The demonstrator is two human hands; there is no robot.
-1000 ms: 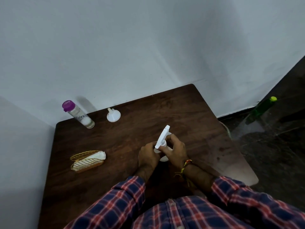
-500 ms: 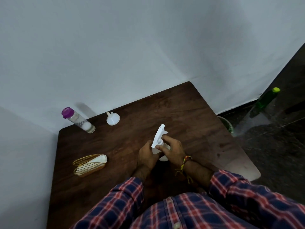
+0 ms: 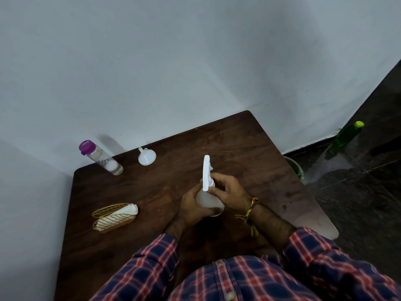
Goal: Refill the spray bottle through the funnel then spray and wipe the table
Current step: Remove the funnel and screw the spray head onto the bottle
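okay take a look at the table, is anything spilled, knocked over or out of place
Nothing looks spilled. The funnel lies tipped on the table rather than upright, unused. The left hand grips the spray bottle body; the right hand holds its neck. A green bottle stands on the floor.

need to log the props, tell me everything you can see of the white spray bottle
The white spray bottle looks like plastic: a rounded translucent-white body with an opaque white trigger head on top, its long flat top pointing away from the person. It stands roughly upright at the middle of the dark wooden table. The left hand wraps the body; the right hand grips the neck under the head. Whether the base touches the table, and the fill level, cannot be told.
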